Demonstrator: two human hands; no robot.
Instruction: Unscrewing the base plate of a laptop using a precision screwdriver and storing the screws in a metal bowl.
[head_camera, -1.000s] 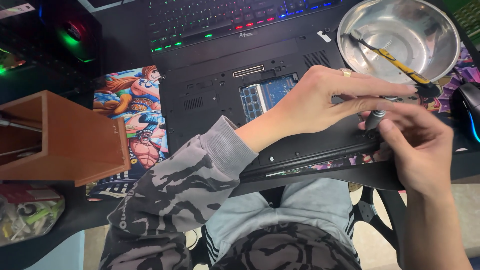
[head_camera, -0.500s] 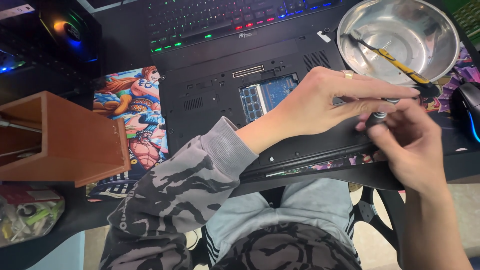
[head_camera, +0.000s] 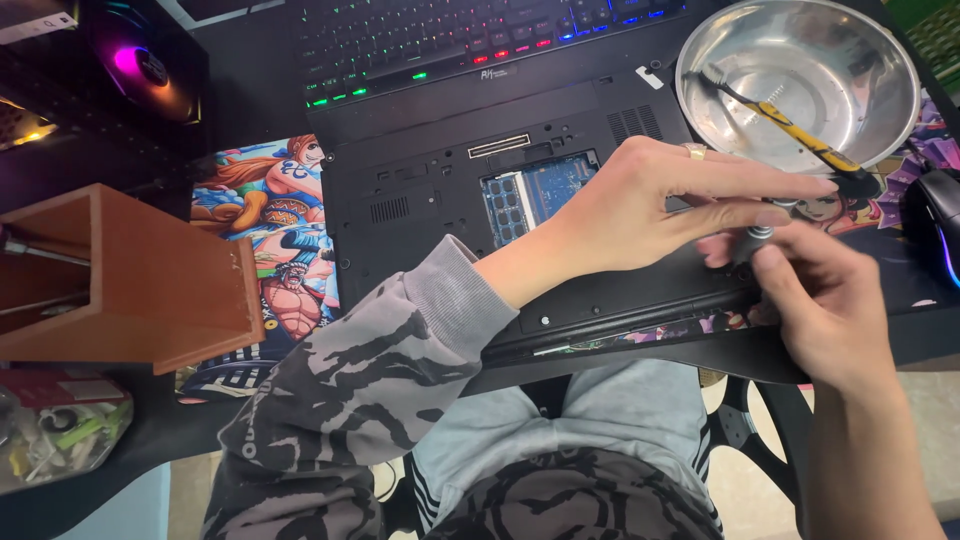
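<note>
A black laptop (head_camera: 450, 190) lies bottom-up on the desk, with a small hatch open over a blue circuit board (head_camera: 540, 190). My left hand (head_camera: 650, 205) reaches across its right part, palm down and fingers stretched out toward the right. Their tips lie just over the top of a small grey-handled screwdriver (head_camera: 757, 240). My right hand (head_camera: 825, 300) grips that screwdriver, which stands upright at the laptop's near right corner. Its tip is hidden behind the hands.
A steel bowl (head_camera: 880, 60) at the back right holds a yellow-and-black tool (head_camera: 790, 125). A lit keyboard (head_camera: 450, 40) lies behind the laptop, a mouse (head_camera: 935, 215) at the far right. A wooden box (head_camera: 150, 280) and a printed mat (head_camera: 270, 230) sit at the left.
My right hand has shifted slightly on the screwdriver handle. The left hand and the laptop stay where they were. The glowing fan at the back left has changed colour.
</note>
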